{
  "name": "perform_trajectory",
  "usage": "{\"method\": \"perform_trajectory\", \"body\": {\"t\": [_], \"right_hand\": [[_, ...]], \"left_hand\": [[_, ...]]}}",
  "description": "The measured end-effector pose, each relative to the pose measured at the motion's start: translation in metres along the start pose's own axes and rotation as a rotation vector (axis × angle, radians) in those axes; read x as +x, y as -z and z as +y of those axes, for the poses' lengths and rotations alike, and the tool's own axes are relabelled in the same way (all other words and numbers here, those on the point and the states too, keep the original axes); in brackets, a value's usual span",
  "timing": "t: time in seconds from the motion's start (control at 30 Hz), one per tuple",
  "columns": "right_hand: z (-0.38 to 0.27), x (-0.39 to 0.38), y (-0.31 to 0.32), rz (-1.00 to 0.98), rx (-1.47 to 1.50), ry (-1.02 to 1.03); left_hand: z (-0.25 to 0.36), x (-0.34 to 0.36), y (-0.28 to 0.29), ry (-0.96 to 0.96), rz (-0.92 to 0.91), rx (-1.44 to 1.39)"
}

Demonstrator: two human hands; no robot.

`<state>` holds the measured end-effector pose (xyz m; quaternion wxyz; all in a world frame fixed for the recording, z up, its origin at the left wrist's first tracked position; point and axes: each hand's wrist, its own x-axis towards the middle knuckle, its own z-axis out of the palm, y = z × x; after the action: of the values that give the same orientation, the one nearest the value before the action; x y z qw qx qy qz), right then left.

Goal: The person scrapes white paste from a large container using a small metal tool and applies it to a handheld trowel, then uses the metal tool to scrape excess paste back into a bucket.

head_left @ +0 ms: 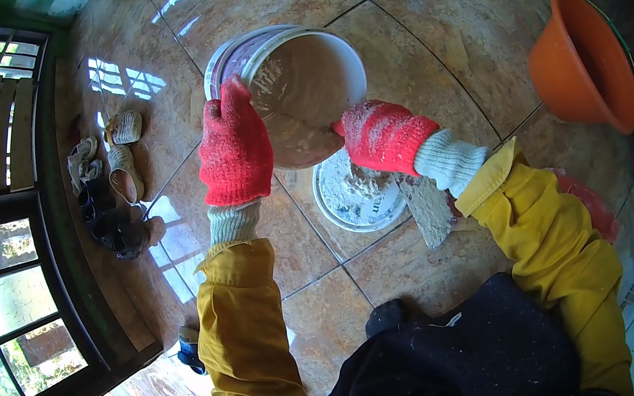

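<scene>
A white plastic bucket is tipped with its mouth toward me, showing a wet, brownish inside. My left hand, in a red knitted glove, grips its left rim, thumb and fingers closed. At the lower right rim, my right hand, in a matching glove smeared with white paste, curls its fingers against the bucket. Below the mouth lies a round white lid with a lump of whitish paste on it. Beside the lid, partly under my right forearm, is a flat, paste-coated blade; its far end is hidden.
An orange basin stands on the tiled floor to the right. Several shoes lie along the left wall below the barred windows. A red object shows partly behind my right sleeve.
</scene>
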<state>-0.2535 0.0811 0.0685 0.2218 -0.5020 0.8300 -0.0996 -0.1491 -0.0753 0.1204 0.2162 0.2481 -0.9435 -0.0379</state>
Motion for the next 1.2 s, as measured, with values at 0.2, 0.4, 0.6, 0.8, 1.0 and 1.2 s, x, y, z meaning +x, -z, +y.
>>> {"method": "perform_trajectory", "body": {"t": [0.2,0.4,0.6,0.8,1.0,1.2], "right_hand": [[0.011,-0.001,-0.016,0.093,0.031,0.172],[0.026,-0.009,-0.01,0.211,0.014,0.261],[0.007,-0.007,0.013,0.126,-0.099,-0.186],[-0.019,-0.001,0.014,0.026,-0.098,-0.094],[-0.024,-0.003,0.015,0.076,0.057,-0.108],[0.003,-0.002,-0.001,0.304,0.095,-0.022]], "left_hand": [[0.001,-0.001,-0.001,0.006,-0.001,0.002],[-0.001,-0.002,0.0,-0.029,0.001,0.006],[0.001,-0.002,0.0,-0.043,-0.02,0.003],[0.009,0.0,0.0,0.003,-0.014,-0.002],[0.003,0.0,-0.005,-0.093,0.066,0.056],[-0.012,0.004,-0.007,-0.156,0.086,0.09]]}}
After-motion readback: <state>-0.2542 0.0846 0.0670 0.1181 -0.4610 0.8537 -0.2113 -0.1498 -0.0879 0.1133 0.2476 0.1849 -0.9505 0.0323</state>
